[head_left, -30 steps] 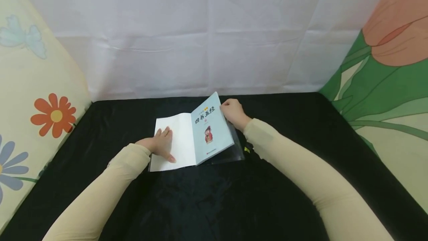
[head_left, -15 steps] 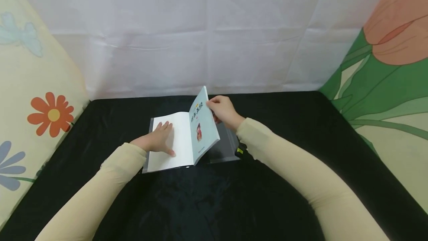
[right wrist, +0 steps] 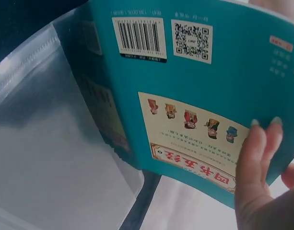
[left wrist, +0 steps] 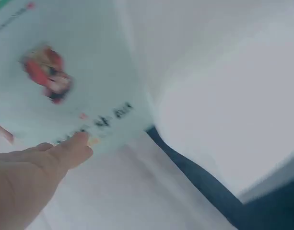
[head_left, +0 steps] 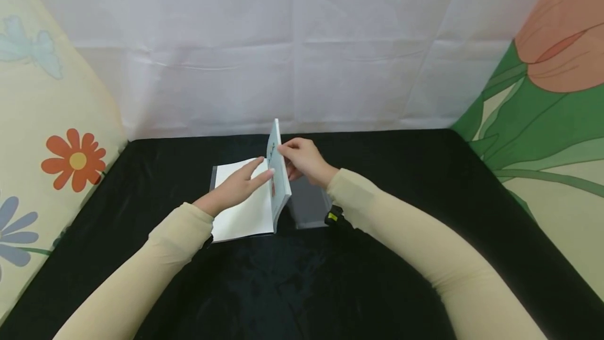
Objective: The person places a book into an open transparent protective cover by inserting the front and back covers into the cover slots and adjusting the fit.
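Note:
A paperback book (head_left: 281, 180) stands open, its page block raised nearly upright and its white inside leaf (head_left: 252, 219) lying flat to the left. My right hand (head_left: 308, 161) pinches the raised block by its far right edge; in the right wrist view its fingers lie on the teal back cover (right wrist: 194, 72). A clear plastic book cover (right wrist: 55, 134) spreads under the book, its free flap to the right. My left hand (head_left: 234, 188) is over the white leaf, fingers extended toward the light-blue title page (left wrist: 94, 62). Whether they touch that page is hard to tell.
Black cloth (head_left: 283, 287) covers the table. A white curtain (head_left: 292, 51) hangs behind, and flower-printed panels (head_left: 71, 172) stand at both sides. A black wrist strap with a yellow mark (head_left: 333, 216) shows below my right sleeve.
My right hand has swung the page block left and up from a low tilt to nearly upright, uncovering the clear flap. My left hand has lifted off the white leaf and moved toward the block.

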Demonstrator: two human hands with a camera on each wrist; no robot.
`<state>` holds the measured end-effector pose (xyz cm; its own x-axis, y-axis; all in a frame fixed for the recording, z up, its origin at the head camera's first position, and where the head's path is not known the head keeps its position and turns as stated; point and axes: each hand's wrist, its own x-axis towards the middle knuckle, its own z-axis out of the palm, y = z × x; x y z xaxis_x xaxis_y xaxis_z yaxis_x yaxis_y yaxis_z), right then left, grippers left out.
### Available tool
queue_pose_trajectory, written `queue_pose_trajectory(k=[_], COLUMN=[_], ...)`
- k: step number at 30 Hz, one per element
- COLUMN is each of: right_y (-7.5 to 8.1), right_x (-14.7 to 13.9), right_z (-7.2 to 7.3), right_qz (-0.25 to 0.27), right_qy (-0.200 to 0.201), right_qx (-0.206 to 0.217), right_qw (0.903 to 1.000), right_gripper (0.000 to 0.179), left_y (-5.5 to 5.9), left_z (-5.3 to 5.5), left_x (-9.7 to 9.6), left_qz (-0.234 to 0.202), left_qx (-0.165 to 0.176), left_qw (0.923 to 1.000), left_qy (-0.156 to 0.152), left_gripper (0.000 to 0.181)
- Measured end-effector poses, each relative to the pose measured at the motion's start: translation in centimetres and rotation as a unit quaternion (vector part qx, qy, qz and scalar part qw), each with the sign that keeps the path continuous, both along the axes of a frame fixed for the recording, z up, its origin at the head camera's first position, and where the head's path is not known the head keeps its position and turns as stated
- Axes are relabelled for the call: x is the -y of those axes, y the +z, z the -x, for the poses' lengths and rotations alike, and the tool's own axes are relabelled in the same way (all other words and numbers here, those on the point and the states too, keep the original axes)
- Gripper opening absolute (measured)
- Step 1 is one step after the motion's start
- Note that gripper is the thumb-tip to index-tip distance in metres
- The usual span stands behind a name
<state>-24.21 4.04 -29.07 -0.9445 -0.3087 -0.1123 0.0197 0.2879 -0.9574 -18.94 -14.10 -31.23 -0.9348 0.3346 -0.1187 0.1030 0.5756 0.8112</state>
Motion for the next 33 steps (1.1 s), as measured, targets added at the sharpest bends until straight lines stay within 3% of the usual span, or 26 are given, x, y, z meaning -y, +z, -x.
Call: queue_pose_trajectory(k=[7, 14, 25, 33], right_y=[0.2, 0.0, 0.0, -0.2], right_x=[0.6, 0.9, 0.5, -1.0], right_z=[-0.5, -0.9, -1.1, -0.9], right_qz=[0.005, 0.004, -0.005, -0.026], right_qy=[0.016, 0.027, 0.03, 0.005], right_qx=[0.009, 0.009, 0.023, 0.022], right_qw=[0.9998, 0.9996, 0.9993, 0.9994], right_gripper=[0.031, 0.032, 0.03, 0.028], left_y=[1.2, 1.1, 1.0, 0.8], left_z=[-0.9, -1.0, -1.3, -1.6], left_x=[-0.7, -1.0, -1.2, -0.5], left_qz=[-0.065, -0.107, -0.126, -0.149], left_qx=[0.018, 0.007, 0.017, 0.017], left_qw=[0.9977, 0.994, 0.9917, 0.9881], left_qy=[-0.014, -0.02, 0.015, 0.032], left_gripper=[0.075, 0.071, 0.069, 0.066])
